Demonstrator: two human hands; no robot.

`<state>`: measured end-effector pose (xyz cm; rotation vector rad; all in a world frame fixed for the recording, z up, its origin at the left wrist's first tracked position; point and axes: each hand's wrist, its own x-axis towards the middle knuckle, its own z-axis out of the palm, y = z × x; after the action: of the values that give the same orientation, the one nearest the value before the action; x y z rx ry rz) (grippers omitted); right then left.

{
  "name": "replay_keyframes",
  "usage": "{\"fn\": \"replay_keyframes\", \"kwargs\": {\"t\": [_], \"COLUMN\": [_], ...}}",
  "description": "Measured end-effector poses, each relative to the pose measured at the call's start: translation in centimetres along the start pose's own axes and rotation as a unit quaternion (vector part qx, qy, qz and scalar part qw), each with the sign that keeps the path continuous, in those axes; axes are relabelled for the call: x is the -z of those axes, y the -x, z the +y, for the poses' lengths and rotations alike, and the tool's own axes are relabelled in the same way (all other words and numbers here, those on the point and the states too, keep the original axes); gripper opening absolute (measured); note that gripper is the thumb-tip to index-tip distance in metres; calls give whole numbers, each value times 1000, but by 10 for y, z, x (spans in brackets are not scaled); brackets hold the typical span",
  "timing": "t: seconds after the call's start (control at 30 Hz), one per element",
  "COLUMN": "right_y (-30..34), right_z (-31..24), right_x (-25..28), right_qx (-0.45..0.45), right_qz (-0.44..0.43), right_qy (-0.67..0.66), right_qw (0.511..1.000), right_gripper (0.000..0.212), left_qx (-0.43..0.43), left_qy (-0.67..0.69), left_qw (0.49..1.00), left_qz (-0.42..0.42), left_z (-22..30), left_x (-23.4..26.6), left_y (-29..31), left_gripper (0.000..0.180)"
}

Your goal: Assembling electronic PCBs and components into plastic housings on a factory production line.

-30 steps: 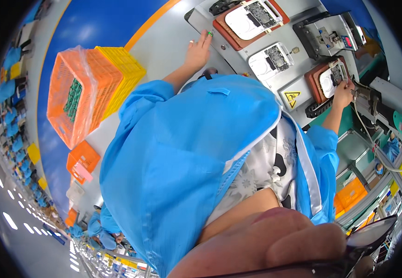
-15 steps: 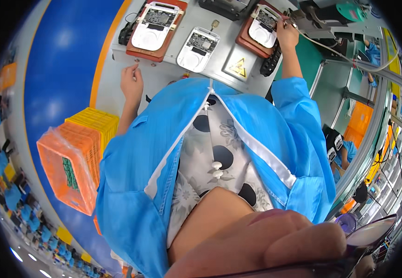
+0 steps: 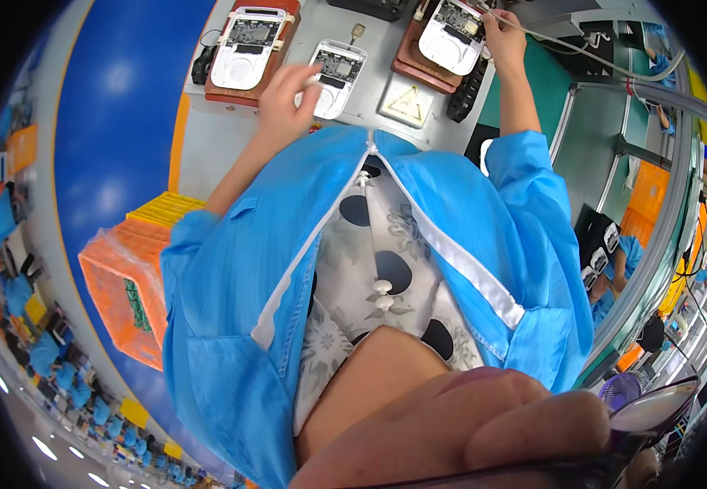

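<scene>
Toward the far right, my right hand (image 3: 504,42) grips the upper right edge of a white plastic housing with a circuit board (image 3: 454,37). That housing sits at an angle over a reddish-brown fixture block (image 3: 425,70) and seems raised off it. My left hand (image 3: 287,102) is at the left side of a second white housing (image 3: 337,77), which lies on the grey bench. Its thumb and forefinger are apart, overlapping the housing's edge in view; whether they touch it I cannot tell. A third white housing (image 3: 248,49) rests on the left reddish-brown fixture (image 3: 286,37).
A small connector on a lead (image 3: 357,31) lies beyond the middle housing. A plate with a warning triangle (image 3: 403,106) is near the bench's front. A black cable chain (image 3: 461,102) runs beside the right fixture. Orange crate (image 3: 117,285) and yellow crate (image 3: 166,208) stand at left.
My left hand has moved right and away from me, from the bench front to the middle housing. The right housing has shifted on its fixture with my right hand on it.
</scene>
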<state>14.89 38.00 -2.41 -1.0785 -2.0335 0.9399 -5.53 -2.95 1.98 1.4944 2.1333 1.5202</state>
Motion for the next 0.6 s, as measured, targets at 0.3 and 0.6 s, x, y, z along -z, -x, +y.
{"fn": "replay_keyframes", "kwargs": {"t": [0.3, 0.6], "right_y": [81, 85], "right_z": [-65, -105], "right_x": [-36, -51], "right_qx": [42, -207], "right_qz": [-8, -244], "right_qy": [49, -128], "right_qw": [998, 939], "right_gripper": [30, 35], "left_qx": [414, 483], "left_qy": [459, 467], "left_qw": [775, 726], "left_qz": [-134, -145], "left_z": [3, -25], "left_x": [-129, -75], "left_y": [-69, -46], "left_gripper": [28, 31]}}
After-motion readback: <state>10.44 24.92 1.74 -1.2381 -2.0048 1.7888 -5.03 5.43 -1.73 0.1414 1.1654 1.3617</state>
